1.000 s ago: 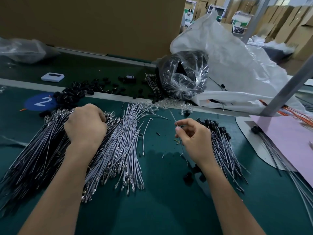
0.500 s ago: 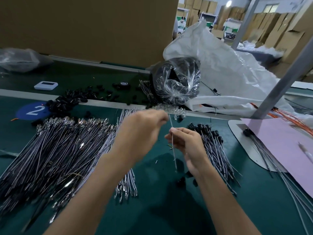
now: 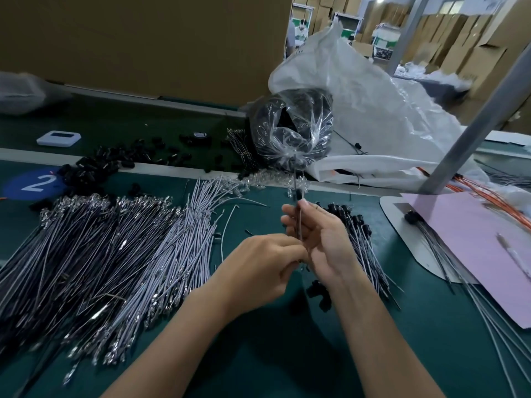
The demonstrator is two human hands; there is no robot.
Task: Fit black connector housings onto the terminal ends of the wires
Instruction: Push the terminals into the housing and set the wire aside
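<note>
While my right hand [image 3: 324, 242] is pinching 1 wire [image 3: 300, 225] upright, my left hand [image 3: 258, 271] is gripping its lower end above open mat [image 3: 287, 354].

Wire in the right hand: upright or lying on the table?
Upright. The right hand pinches the wire clear of the table, a black housing at its top end; the left hand holds its lower end.

Place: factory assembly line
Bench: green conveyor belt [image 3: 86, 124] with a numbered station mark [image 3: 34, 183]
Stock: bulk wire bundles [image 3: 100, 254], near left
Background: stacked cardboard cartons [image 3: 474, 53], far right
</note>
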